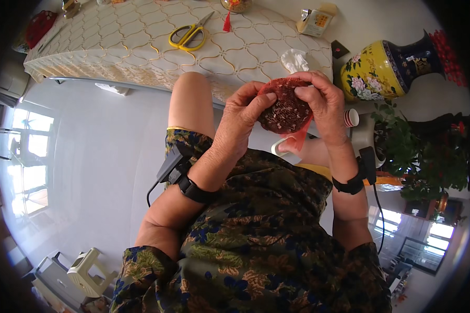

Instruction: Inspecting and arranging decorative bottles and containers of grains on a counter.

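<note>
Between my two hands I hold a red mesh bag [285,111] above my lap. It is bunched around a dark filling flecked with small pale bits, and a loose tail of red mesh hangs below. My left hand [250,107] pinches the bag's left edge with thumb and fingers. On the opposite edge, my right hand [321,99] grips the mesh, its thumb over the front. Scissors with yellow-and-grey handles [190,37] lie on the patterned tablecloth [141,43] beyond my knees. A crumpled white tissue [294,60] rests near the table's right end.
Right of the table is a large yellow-and-blue floral vase [380,70]. A small opened packet [316,21] sits at the far right. Beside my right wrist stands a striped paper cup [351,117], with a leafy plant [427,156] farther right. A plastic stool [90,272] is at lower left.
</note>
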A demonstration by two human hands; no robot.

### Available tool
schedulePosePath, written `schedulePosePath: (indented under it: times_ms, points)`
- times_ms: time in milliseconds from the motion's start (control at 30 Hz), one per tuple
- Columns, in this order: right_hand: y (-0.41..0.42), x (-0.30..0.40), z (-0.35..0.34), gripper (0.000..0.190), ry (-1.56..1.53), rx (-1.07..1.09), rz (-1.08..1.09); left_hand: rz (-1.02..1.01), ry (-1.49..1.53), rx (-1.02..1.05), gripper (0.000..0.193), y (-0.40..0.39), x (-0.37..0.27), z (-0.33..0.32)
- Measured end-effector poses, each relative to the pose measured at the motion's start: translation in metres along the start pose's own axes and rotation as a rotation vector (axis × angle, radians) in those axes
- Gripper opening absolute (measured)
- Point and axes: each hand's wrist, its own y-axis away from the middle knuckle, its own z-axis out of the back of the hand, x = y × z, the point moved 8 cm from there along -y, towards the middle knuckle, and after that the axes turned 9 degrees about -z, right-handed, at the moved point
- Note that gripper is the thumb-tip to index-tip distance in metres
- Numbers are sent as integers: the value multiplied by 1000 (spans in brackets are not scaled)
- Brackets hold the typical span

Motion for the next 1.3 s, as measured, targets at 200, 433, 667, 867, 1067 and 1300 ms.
schedulePosePath:
  times_ms: [200, 433, 667, 867, 1067, 1300]
  points:
    - [4, -7, 8, 16, 20, -78, -27, 29, 18, 31, 22, 2, 6, -3]
    - [9, -15, 12, 15, -5, -105, -35, 52, 25, 90, 28, 5, 15, -3]
    - [13, -20, 16, 14, -33, -90, -67, 114, -37, 77, 32, 9, 21, -5]
    - [15, -28, 19, 14, -37, -92, -130, 146, -27, 111, 25, 8, 23, -7]
    - [18, -27, 18, 15, -35, -74, -105, 168, -66, 155, 19, 8, 24, -4]
    - [20, -30, 16, 17, -84, -58, -128, 139, -38, 103, 21, 7, 27, -1]
